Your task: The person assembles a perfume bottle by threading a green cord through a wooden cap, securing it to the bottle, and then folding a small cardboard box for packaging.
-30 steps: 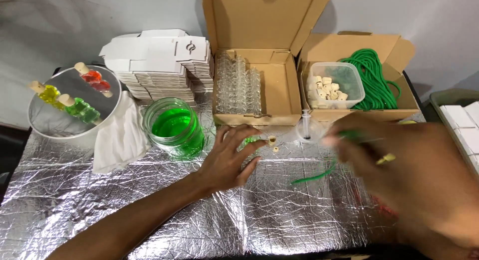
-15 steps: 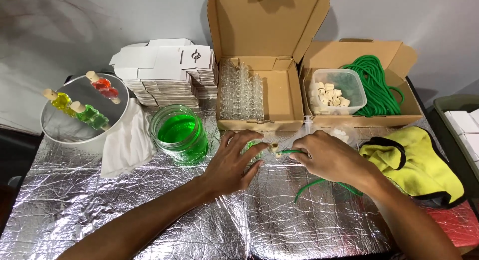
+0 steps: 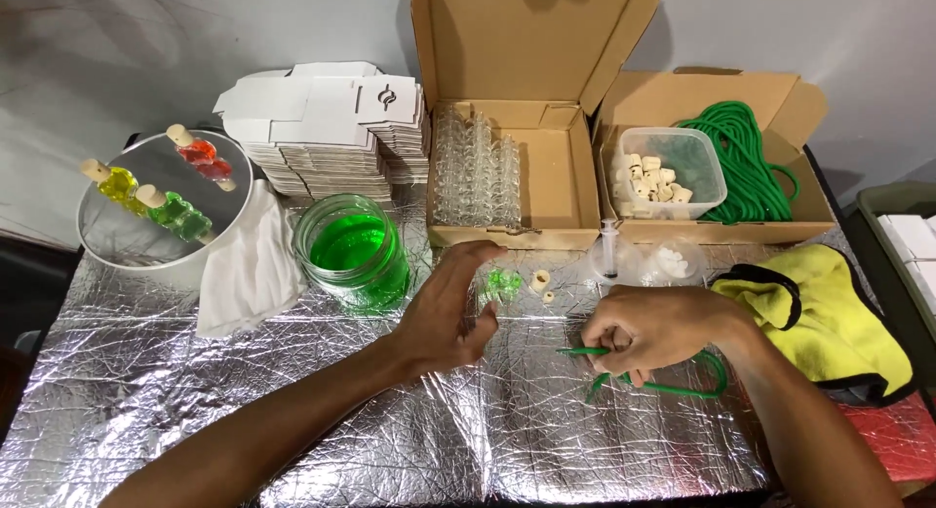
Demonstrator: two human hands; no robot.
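On the far left, our round tray (image 3: 146, 259) with little colored bottles (image 3: 171, 211) sits near the left side of the worktop (image 3: 292, 440). A hard bump could send it toward the edge. The white cloth (image 3: 249, 274) lies against it.

Next comes the jar (image 3: 353, 250) of green liquid. It has no lid that we can see, and our left hand (image 3: 448, 318) is just beside it. A quick swing of that arm could knock it over and spill green on the foil. Our left hand has its fingers spread and holds nothing. It hovers over the small green bottle (image 3: 503, 284), which lies on the foil below the box of glass bottles (image 3: 478, 172). That bottle could roll if we nudge it. Two small corks (image 3: 539, 280) lie just right of it and could scoot away too.

Our right hand (image 3: 653, 328) is curled tight, pinching the green cord (image 3: 673, 386). The cord loops out on the foil, so it could snag or tangle if we pull fast. The syringe (image 3: 611, 250) stands close behind and could tip over.

On the right, the yellow cloth (image 3: 819, 318) fills that side up to the edge. The front of the worktop, near us, has the most open room for moving.
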